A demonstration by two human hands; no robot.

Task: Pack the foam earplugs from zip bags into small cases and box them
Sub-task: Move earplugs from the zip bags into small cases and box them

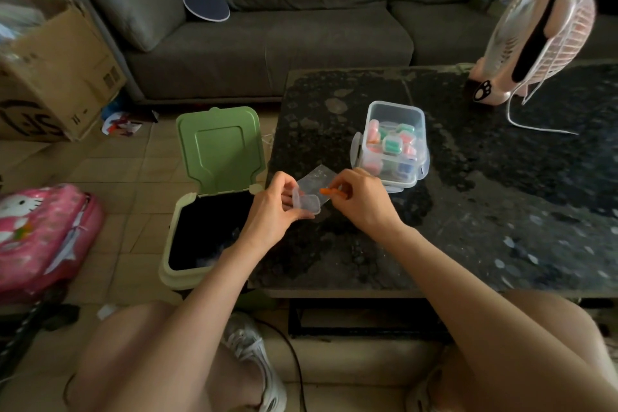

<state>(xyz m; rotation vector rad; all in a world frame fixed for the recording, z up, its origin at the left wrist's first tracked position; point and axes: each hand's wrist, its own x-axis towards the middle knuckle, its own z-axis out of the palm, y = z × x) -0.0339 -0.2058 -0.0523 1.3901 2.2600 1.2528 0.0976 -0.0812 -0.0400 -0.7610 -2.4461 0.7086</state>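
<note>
Earplug (325,191) in right hand (360,200), tight grip

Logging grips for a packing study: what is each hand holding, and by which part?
The left hand grips the open small case by its left end; the right hand pinches an orange earplug by its right end.

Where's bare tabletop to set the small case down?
Free: tabletop right of the right hand, from clear box to near edge; also between box and fan. Crowded: left edge, where left hand, small case, zip bag and earplug bunch beside the open bin.
</note>
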